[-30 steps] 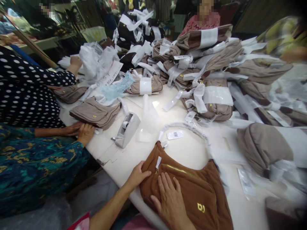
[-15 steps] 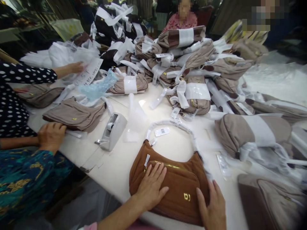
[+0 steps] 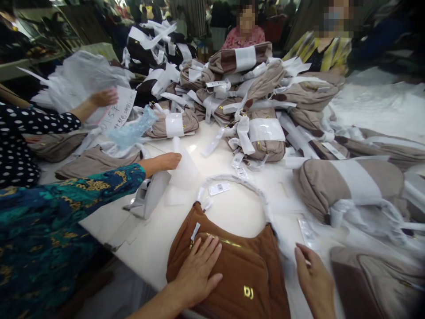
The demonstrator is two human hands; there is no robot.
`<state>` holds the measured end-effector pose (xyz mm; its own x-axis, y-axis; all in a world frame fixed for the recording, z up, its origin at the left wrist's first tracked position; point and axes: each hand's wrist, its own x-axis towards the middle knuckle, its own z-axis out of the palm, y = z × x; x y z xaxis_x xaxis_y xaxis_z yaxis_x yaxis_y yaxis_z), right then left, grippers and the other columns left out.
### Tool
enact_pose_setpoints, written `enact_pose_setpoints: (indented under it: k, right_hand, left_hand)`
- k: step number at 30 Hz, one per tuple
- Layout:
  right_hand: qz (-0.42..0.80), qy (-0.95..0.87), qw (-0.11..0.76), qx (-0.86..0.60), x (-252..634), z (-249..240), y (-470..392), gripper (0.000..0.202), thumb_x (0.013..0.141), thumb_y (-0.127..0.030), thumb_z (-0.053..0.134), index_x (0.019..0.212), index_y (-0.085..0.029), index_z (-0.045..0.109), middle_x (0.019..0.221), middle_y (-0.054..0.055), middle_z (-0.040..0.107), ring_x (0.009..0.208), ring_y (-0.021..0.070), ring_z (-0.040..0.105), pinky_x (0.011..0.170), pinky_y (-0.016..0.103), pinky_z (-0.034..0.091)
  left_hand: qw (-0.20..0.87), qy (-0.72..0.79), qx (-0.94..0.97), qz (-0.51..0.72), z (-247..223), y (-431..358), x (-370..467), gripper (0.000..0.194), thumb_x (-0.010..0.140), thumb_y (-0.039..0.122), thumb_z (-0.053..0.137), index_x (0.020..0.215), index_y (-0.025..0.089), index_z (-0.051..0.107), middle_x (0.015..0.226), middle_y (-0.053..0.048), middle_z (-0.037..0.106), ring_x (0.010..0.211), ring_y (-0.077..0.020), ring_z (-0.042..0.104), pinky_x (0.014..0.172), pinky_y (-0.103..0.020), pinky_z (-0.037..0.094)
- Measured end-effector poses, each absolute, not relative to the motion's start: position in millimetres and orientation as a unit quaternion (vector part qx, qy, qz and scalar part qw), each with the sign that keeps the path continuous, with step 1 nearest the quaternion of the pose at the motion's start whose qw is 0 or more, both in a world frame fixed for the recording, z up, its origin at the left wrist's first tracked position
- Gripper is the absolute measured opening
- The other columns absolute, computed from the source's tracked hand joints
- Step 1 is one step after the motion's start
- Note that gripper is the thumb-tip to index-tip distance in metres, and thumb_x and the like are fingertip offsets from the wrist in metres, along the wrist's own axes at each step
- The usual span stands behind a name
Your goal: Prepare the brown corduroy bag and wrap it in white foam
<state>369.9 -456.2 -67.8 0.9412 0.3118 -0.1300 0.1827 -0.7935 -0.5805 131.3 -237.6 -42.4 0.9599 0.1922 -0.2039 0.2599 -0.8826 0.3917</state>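
A brown shoulder bag [image 3: 232, 270] with gold zip and gold emblem lies on the white table in front of me. Its wrapped handle [image 3: 239, 178] arches away from me, and a white tag [image 3: 219, 189] lies inside the loop. My left hand [image 3: 199, 270] rests flat on the bag's front, fingers spread, below the zip pull. To the right of the bag, apart from it, is my right hand [image 3: 314, 279], its fingers loosely curled and a gap showing between thumb and fingers. I make out nothing held in it.
A co-worker's hand [image 3: 171, 161] reaches in from the left, at a translucent sheet [image 3: 182, 166] above the tape dispenser [image 3: 151, 192]. Another's hand [image 3: 104, 97] is by a handwritten sign [image 3: 121, 108]. Wrapped taupe bags [image 3: 268, 133] pile up at the back and right.
My right hand has come off the bag's edge and moved right. My left hand stays on the bag. The co-worker in the blue-green sleeve has reached across to the translucent sheet.
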Motion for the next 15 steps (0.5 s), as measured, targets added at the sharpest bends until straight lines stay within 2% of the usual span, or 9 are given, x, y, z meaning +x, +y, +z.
enact_pose_setpoints:
  k: [2, 4, 7, 11, 15]
  right_hand:
    - [0.09, -0.228, 0.267, -0.932, 390, -84, -440, 0.059, 0.078, -0.055, 0.036, 0.113, -0.009, 0.05, 0.113, 0.018, 0.056, 0.097, 0.027, 0.056, 0.084, 0.041, 0.045]
    - [0.106, -0.292, 0.238, -0.92, 397, -100, -426, 0.06, 0.079, -0.052, 0.036, 0.116, -0.006, 0.047, 0.112, 0.019, 0.055, 0.103, 0.0279, 0.053, 0.088, 0.043, 0.043]
    - [0.128, -0.311, 0.226, -0.914, 390, -113, -415, 0.055, 0.082, -0.049, 0.034, 0.117, -0.008, 0.047, 0.104, 0.017, 0.058, 0.1, 0.0274, 0.055, 0.085, 0.043, 0.045]
    - [0.129, -0.323, 0.236, -0.907, 383, -115, -422, 0.06, 0.086, -0.049, 0.028, 0.123, -0.004, 0.041, 0.109, 0.019, 0.056, 0.104, 0.0264, 0.052, 0.086, 0.042, 0.045]
    - [0.106, -0.344, 0.274, -0.892, 406, -106, -428, 0.051, 0.086, -0.047, 0.029, 0.112, -0.01, 0.052, 0.11, 0.015, 0.058, 0.104, 0.0236, 0.053, 0.093, 0.041, 0.041]
  left_hand:
    - [0.204, 0.116, 0.969, -0.081, -43, -239, 132, 0.071, 0.08, 0.03, 0.052, 0.14, 0.023, 0.013, 0.146, -0.006, 0.016, 0.134, -0.0247, 0.014, 0.109, -0.049, 0.018]
    - [0.197, 0.115, 0.97, -0.08, -42, -239, 132, 0.072, 0.08, 0.03, 0.052, 0.14, 0.023, 0.012, 0.146, -0.006, 0.015, 0.133, -0.025, 0.015, 0.108, -0.049, 0.018]
    - [0.184, 0.113, 0.974, -0.072, -42, -240, 133, 0.074, 0.08, 0.029, 0.052, 0.14, 0.023, 0.01, 0.146, -0.006, 0.014, 0.133, -0.0258, 0.016, 0.108, -0.049, 0.021]
    - [0.148, 0.116, 0.981, -0.057, -44, -239, 132, 0.074, 0.079, 0.029, 0.053, 0.14, 0.022, 0.011, 0.145, -0.007, 0.017, 0.132, -0.0271, 0.02, 0.106, -0.049, 0.024]
    - [0.068, 0.058, 0.996, 0.016, -49, -240, 124, 0.067, 0.081, 0.034, 0.051, 0.138, 0.014, 0.021, 0.141, -0.013, 0.026, 0.131, -0.0291, 0.021, 0.107, -0.05, 0.02]
